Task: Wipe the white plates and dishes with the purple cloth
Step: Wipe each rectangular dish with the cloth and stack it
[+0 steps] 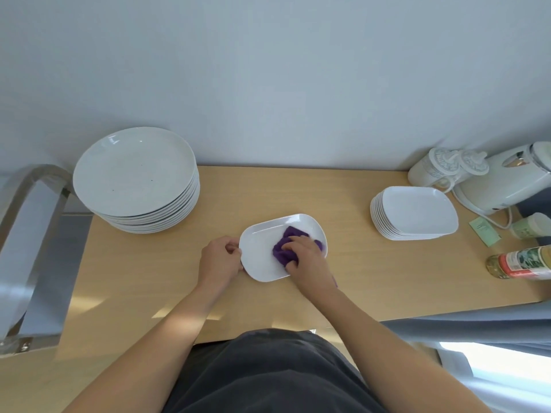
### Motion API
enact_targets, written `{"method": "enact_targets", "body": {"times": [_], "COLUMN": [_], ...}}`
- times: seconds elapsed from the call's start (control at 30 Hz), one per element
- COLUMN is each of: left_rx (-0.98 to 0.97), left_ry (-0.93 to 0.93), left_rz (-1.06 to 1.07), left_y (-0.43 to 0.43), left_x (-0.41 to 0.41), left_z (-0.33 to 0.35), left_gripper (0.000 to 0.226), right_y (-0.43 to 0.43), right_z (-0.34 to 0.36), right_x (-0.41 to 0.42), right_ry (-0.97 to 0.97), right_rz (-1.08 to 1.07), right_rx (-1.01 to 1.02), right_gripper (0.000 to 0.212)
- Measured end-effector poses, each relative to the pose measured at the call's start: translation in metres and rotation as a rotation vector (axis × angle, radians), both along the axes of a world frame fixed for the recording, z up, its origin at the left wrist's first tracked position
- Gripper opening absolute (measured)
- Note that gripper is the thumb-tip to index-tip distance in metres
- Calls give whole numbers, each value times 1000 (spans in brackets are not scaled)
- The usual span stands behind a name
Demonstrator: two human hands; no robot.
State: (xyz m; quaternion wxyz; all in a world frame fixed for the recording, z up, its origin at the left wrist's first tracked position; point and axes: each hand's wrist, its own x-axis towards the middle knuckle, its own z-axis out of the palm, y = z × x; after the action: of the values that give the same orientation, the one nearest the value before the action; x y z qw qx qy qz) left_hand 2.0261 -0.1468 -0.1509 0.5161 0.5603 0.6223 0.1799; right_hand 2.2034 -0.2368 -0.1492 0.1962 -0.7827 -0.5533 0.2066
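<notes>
A white rounded-rectangular dish [262, 248] lies on the wooden table [357, 278] in the middle. My left hand [220, 257] grips its left rim. My right hand [307, 259] presses a bunched purple cloth [284, 247] onto the dish's inner surface, covering part of the cloth. A tall stack of round white plates [135, 177] stands at the back left. A stack of white rectangular dishes [416, 213] stands at the right.
A white kettle [504, 183] and white lidded jars [447, 168] stand at the back right by the wall. A seasoning bottle [521, 262] lies on its side at the right edge, near a small jar [530, 226]. A metal frame [26, 242] flanks the left.
</notes>
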Motion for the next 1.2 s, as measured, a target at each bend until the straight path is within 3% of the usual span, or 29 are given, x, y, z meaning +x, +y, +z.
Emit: {"method": "enact_targets", "body": {"times": [0.17,0.27,0.37,0.47,0.7,0.8,0.97,1.2], "left_rx": [-12,16,1,19,-12,-63,-58,0], "left_ry": [35,73,60,75,94,17,-38,8], "left_rz": [-5,-27,-31,-58,-114,-70,-25,-18], "left_y": [4,4,4,5,5,4,2,-3], "left_x": [-1,-1,0,-1,-1,0,-2,1], "left_z": [-5,-3,-4,-7,-8,0,-4,0], "left_gripper": [27,27,29,23,19,37,47,41], "right_y": [5,2,-6,-10,26,42,35,9], "right_z": [-6,-3,-4,-11,-14,-10,-4,3], "right_x": [-35,-28,-7,20,15,-5,-32,-28], "right_ry": [61,88,112,-15,-92,-1,90,164], "right_rz": [303,353,104,-176,-215,-115,224,251], "right_rx": [-25,-40,-28,47,-31,-115,-37,-30], "right_gripper": [41,38,33,36,46,50,55,35]}}
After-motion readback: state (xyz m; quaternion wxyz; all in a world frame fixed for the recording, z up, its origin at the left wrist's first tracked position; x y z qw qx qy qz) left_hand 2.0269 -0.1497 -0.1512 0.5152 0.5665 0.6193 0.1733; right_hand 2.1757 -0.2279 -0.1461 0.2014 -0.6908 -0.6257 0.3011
